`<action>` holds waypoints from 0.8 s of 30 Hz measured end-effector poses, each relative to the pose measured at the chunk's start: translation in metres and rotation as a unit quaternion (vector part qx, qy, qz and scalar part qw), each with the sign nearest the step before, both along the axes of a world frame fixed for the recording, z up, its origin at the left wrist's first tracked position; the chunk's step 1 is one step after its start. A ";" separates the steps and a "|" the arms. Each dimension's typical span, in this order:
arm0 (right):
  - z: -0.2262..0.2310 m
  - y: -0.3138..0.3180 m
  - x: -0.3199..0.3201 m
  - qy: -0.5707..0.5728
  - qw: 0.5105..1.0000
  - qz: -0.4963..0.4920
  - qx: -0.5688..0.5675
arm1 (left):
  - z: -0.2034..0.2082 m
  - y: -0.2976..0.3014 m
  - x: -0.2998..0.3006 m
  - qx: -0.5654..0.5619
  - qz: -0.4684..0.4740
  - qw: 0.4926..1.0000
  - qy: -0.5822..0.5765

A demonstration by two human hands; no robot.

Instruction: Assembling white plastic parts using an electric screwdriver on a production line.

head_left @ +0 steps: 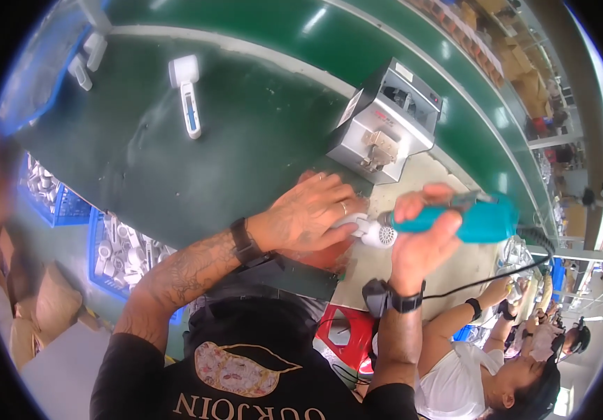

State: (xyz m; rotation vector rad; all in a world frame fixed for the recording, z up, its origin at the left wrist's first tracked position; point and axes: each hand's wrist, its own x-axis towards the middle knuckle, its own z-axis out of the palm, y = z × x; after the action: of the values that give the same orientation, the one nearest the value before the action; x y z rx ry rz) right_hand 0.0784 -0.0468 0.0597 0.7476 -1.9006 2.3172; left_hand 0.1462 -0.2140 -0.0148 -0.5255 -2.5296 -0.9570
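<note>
From far off, I see the left hand wrapped around the white part, on the near side of the grey machine. The right hand is curled tight around the teal power tool. Its tip is by the part; I can't tell if they touch. I'd keep it straight, hold the part still, and push softly.

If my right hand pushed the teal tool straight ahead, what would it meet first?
Probably the white part in your left hand; the teal tool looks close, though depth is unclear.
</note>
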 end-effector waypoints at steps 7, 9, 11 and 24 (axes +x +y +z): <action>-0.004 0.008 0.022 0.006 0.999 -0.023 0.042 | 0.000 0.000 0.001 -0.005 -0.005 1.000 -0.020; -0.007 0.014 0.022 -0.009 1.000 -0.010 0.025 | 0.002 0.001 0.002 -0.010 -0.004 1.000 -0.023; -0.011 0.015 0.022 -0.026 1.000 0.004 0.008 | 0.002 0.002 0.002 -0.016 -0.001 1.000 -0.026; -0.027 0.010 0.021 -0.029 0.999 0.030 -0.029 | 0.003 0.004 0.002 -0.017 0.004 1.000 -0.025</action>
State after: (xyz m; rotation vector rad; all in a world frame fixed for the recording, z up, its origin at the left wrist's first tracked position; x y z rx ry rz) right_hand 0.0992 -0.0372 0.0324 0.7512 -1.8503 2.4435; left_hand 0.1478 -0.2101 -0.0117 -0.5054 -2.5953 -0.9375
